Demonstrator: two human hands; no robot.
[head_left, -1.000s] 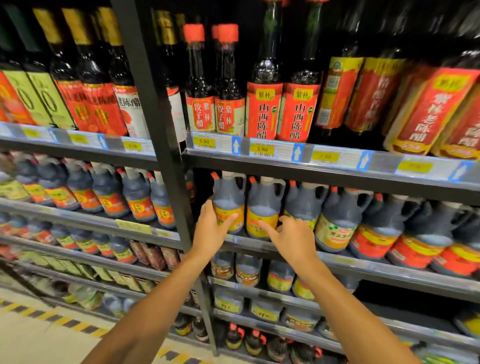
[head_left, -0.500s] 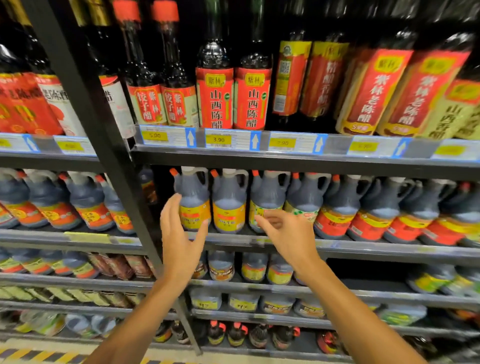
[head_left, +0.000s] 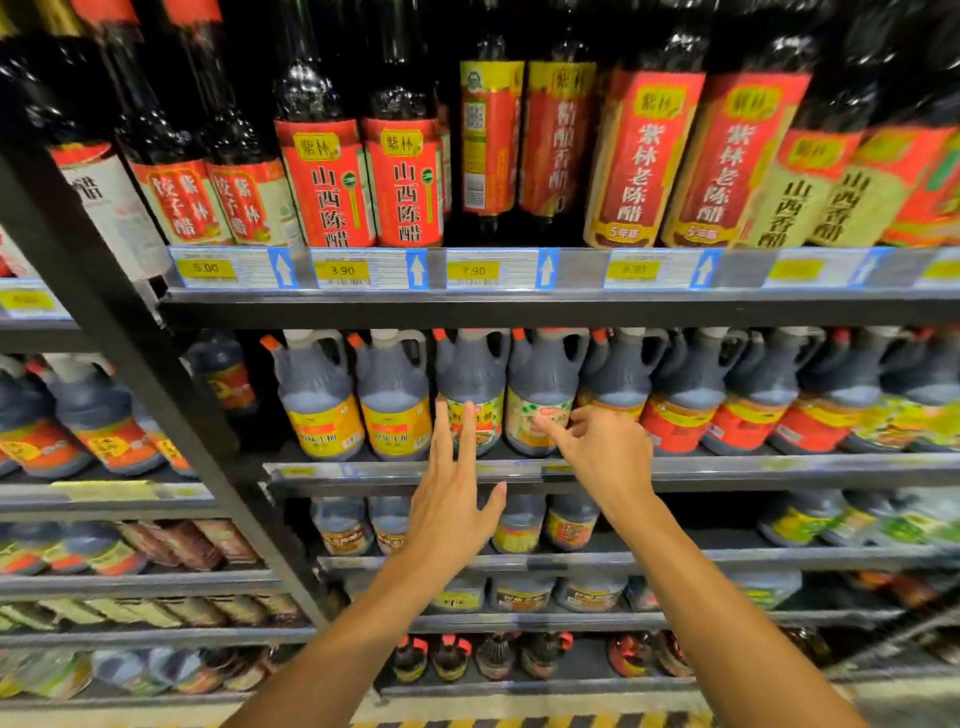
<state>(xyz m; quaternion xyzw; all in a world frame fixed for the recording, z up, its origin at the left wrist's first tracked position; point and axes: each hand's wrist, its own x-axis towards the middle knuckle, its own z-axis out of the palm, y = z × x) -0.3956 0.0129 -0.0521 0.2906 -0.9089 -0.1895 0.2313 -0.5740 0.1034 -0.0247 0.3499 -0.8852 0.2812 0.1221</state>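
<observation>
Both your hands have slid to the right along the middle shelf (head_left: 727, 467) since a moment ago, off the yellow-label jugs (head_left: 317, 415) and onto the pair with pale green labels. Your left hand (head_left: 452, 499) is up, fingers straight, two fingertips laid against the label of the green-label jug (head_left: 470, 374), thumb spread to the side, gripping nothing. Your right hand (head_left: 605, 452) comes in from the other side, forefinger stretched to the label of the next jug (head_left: 543, 374), the other fingers loosely bent and holding nothing. Both jugs stand upright at the front lip of that shelf, side by side, labels facing out so they can be read without lifting. Red-label jugs (head_left: 680, 421) carry on to the right, and tall bottles (head_left: 324, 182) line the shelf above the price tags (head_left: 343, 269). It looks like you're squaring the row by touch, hence flat fingers rather than a grasp. The jugs are packed tight, so there's little room to wrap a hand round one.
</observation>
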